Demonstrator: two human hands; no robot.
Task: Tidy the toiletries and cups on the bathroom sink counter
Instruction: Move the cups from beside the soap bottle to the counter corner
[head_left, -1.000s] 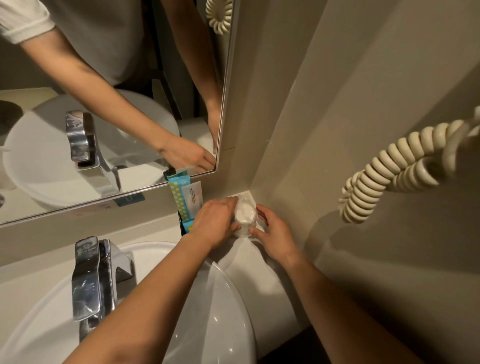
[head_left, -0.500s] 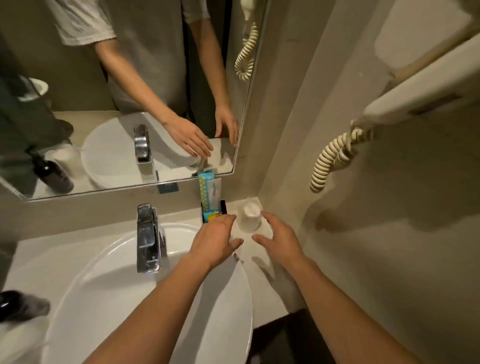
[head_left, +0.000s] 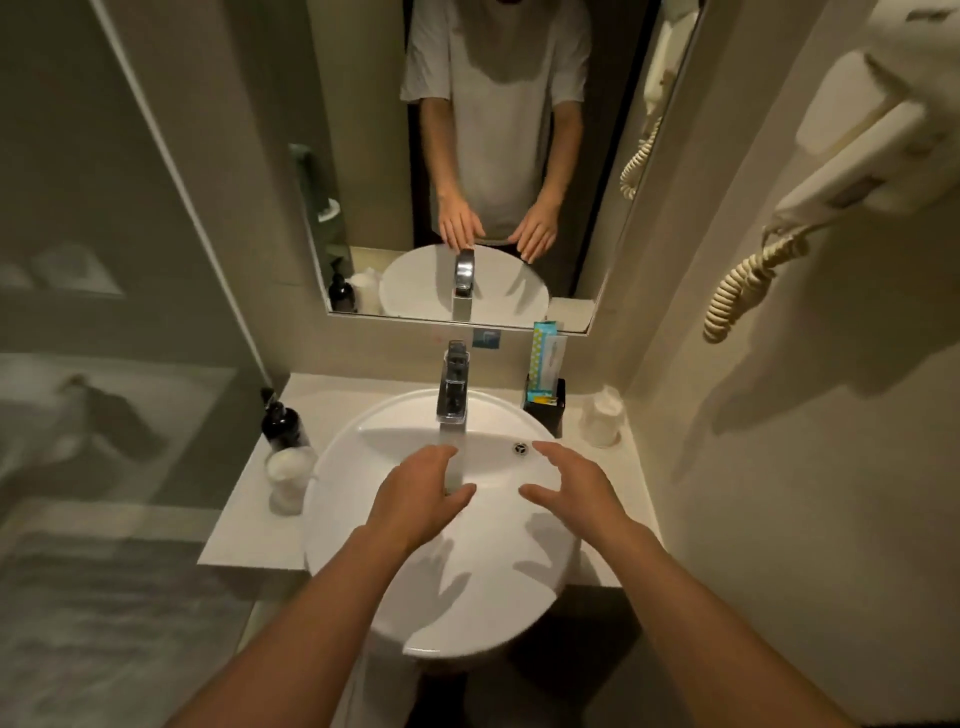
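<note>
Looks nearly done: one cup (head_left: 602, 415) sits far right on the table (head_left: 249, 525), another cup (head_left: 289, 475) left by the bottle (head_left: 280, 423). Both hands (head_left: 415, 501) (head_left: 574, 486) hover over the sink (head_left: 363, 545), fingers spread, holding nothing.

White basin (head_left: 524, 525); chrome tap (head_left: 453, 387). Pale cream tabletop (head_left: 249, 525). Black pump bottle (head_left: 280, 423) at left, frosted white cup (head_left: 288, 480) beside it. Black holder (head_left: 545, 410) with teal packet, yellow-dotted (head_left: 543, 358). Second white cup (head_left: 602, 415) at right. Cream coiled cord (head_left: 743, 286) on beige wall (head_left: 779, 467).
</note>
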